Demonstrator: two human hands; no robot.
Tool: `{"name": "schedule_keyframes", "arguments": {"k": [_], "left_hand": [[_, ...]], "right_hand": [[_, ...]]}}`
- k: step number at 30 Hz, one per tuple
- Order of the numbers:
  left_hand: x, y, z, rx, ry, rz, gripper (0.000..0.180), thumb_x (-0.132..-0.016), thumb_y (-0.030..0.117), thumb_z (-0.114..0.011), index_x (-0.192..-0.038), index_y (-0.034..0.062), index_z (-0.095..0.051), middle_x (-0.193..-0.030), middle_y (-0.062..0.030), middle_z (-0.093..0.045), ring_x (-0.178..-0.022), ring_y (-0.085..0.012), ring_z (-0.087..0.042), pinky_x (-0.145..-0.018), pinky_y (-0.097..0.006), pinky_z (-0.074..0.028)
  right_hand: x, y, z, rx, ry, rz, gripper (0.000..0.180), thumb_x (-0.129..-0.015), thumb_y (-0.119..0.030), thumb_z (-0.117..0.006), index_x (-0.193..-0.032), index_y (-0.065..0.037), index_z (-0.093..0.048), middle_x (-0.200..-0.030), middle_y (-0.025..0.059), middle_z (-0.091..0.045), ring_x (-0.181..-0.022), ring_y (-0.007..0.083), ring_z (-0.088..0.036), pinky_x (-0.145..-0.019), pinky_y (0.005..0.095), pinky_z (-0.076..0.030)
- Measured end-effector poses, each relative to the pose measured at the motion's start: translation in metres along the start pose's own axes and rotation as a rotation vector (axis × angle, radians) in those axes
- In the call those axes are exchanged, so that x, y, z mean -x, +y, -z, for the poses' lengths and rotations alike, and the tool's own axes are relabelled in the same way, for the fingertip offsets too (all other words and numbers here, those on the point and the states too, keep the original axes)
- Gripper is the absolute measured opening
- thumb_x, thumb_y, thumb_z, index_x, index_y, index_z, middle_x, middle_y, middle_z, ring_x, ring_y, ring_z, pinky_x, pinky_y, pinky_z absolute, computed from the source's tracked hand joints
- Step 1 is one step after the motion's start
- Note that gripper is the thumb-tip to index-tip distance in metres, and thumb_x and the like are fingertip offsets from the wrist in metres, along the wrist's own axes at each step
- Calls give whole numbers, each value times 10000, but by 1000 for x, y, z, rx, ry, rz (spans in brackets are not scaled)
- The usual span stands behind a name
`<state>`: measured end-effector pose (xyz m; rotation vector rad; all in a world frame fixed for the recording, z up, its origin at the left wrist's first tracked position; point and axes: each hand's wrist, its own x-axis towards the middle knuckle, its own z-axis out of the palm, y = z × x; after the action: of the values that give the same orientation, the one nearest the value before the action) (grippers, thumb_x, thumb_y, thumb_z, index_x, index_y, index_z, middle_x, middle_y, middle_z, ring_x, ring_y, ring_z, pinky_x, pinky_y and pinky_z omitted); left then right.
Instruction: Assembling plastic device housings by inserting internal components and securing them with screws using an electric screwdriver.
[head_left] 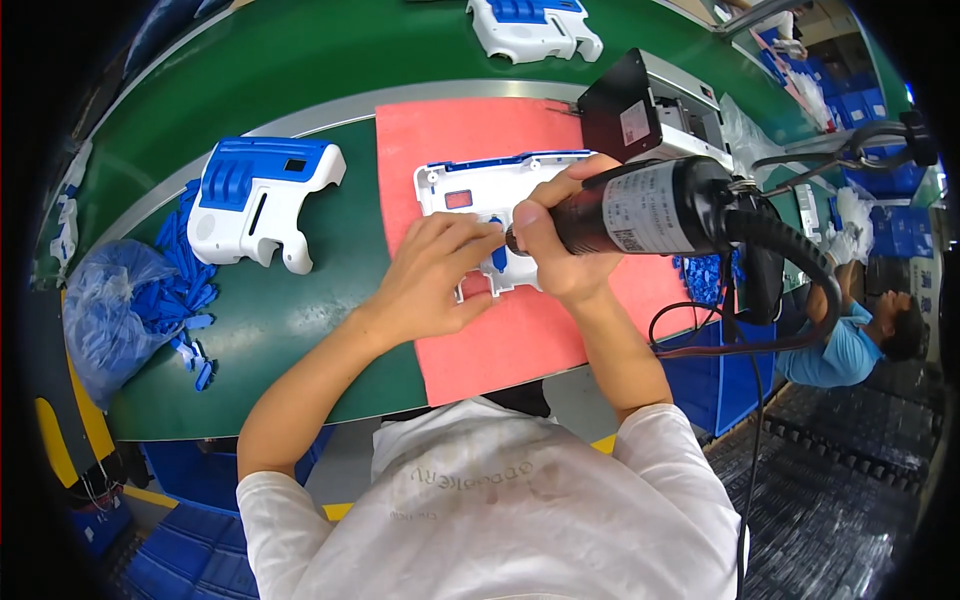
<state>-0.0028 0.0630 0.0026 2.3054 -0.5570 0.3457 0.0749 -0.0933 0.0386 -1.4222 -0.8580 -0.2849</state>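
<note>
White short-sleeved T-shirt (500,500), bare forearms
</note>
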Motion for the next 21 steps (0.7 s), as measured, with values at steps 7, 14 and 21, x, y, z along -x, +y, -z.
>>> {"name": "schedule_keyframes", "arguments": {"k": [7,14,21], "left_hand": [[5,3,5,-164,-48,-43,562,-689,226,-753,-1213,73,-616,-1273,-83,-557,-1138,-316,-493,-959,-432,-414],[0,4,2,-141,-9,-78,527,-668,198,-777,-1159,56,-650,-1273,-83,-585,-1152,-319,-518,-952,-428,-438],[0,1,9,-24,-2,-75,548,-657,193,-795,-1159,32,-644,-1249,-93,-614,-1129,-321,-554,-940,-425,-455]], "right_hand": [[-24,-37,44,-131,419,166,551,-826,18,-601,-1268,-25,-276,-636,56,-527,-482,166,-530,-479,322,-489],[-49,-38,131,143,570,177,499,-800,95,-574,-1251,40,-368,-618,74,-548,-489,167,-539,-538,348,-501],[-39,-28,130,143,456,57,484,-806,117,-602,-1240,51,-398,-647,49,-555,-506,125,-542,-507,269,-454]]}}
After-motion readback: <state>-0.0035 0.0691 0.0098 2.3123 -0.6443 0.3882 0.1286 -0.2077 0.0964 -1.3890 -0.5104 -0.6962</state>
